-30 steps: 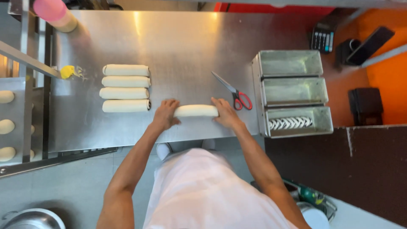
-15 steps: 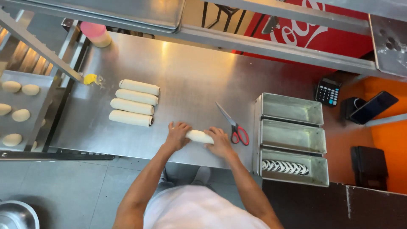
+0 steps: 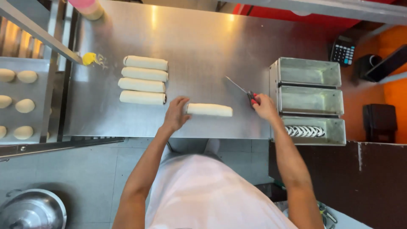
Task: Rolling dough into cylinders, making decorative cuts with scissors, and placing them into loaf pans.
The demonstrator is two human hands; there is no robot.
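Steel table (image 3: 203, 38), dough roll (image 3: 209, 110) by left hand (image 3: 176, 114), scissors (image 3: 243, 90) under right hand (image 3: 265, 107)

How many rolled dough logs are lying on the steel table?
5. Four lie stacked in a column at the left of the table. One dough log lies apart, beside the left hand. None seems hidden.

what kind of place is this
Most likely a bakery's work area. Rolled dough logs lie in a row on a stainless steel table, metal loaf pans stand at its right end, and round dough balls rest on a rack at the left.
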